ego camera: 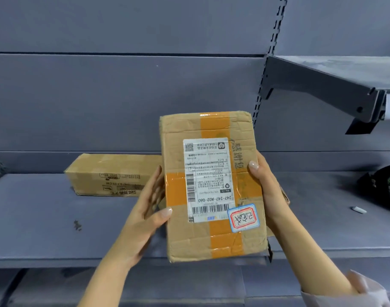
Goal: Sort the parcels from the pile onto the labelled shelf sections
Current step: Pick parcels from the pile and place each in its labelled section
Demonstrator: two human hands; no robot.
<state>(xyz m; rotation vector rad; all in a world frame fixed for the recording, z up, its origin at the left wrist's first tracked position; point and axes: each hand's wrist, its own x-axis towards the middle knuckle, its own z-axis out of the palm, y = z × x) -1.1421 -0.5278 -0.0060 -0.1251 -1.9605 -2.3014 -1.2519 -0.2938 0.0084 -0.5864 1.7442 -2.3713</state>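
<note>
I hold a flat brown cardboard parcel [211, 185] with orange tape in front of the grey shelf [45, 218]. It bears a white shipping label and a small red-and-blue handwritten sticker at its lower right. My left hand [149, 209] grips its left edge, thumb on the front face. My right hand [267, 187] grips its right edge, thumb over the top face. A second cardboard parcel [107, 176] lies on the shelf behind, to the left.
A dark bracket and higher shelf [335, 85] jut out at upper right. A black and green bag [384, 187] sits on the right shelf section, with a small white object [359, 210] beside it. A slotted upright [271, 58] divides the sections.
</note>
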